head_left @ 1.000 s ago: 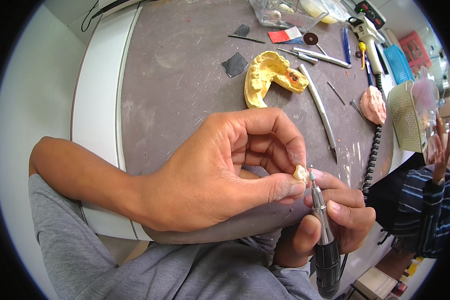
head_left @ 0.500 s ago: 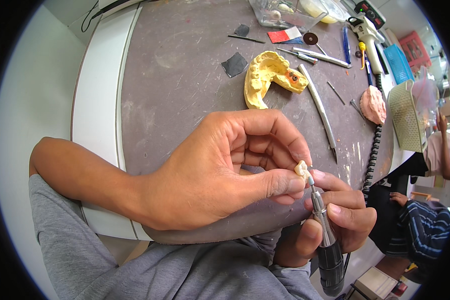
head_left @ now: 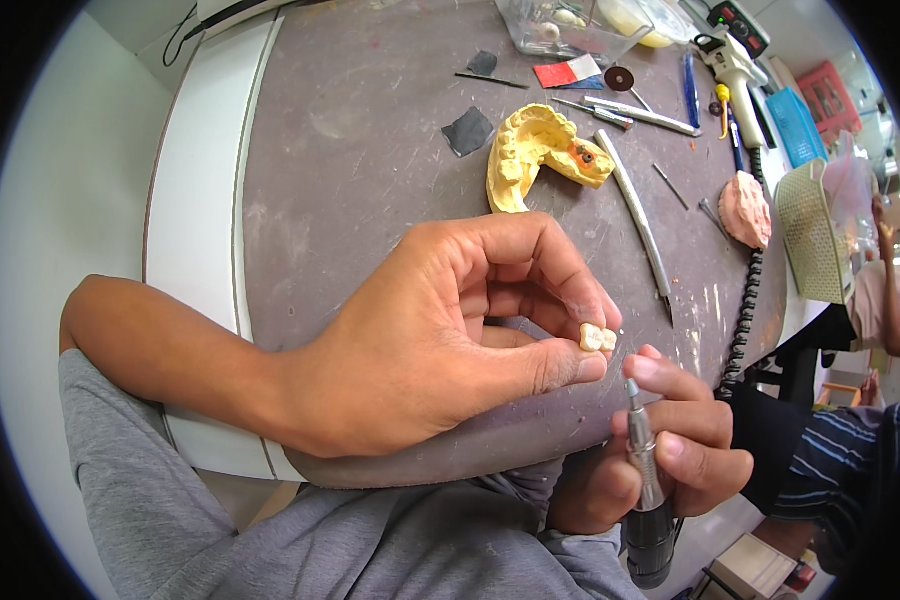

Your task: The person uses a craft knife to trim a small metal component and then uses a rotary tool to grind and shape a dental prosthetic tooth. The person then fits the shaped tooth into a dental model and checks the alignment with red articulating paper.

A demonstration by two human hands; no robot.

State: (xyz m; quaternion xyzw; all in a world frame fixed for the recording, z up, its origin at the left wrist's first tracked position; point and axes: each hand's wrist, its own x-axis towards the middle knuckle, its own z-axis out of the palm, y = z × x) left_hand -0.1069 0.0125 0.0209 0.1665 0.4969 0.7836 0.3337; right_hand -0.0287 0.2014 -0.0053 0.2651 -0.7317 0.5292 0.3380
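Observation:
My left hand pinches a small ivory tooth-shaped piece between thumb and fingertip, over the bench's padded front edge. My right hand grips a steel-and-black rotary handpiece, whose small grey-blue tip points up just below and right of the piece, apart from it. Beyond my hands lie a yellow dental cast with a metal fitting on its right arm and a long silver tool.
The grey bench holds grey and red-white squares, slim tools, a pink cast, a coiled cord and a clear container. A perforated basket stands at right, beside co-workers: an arm and a striped garment.
The tooth piece has turned and shifted slightly left in my left fingers. The handpiece tip has moved down, away from it. The co-workers at right have moved.

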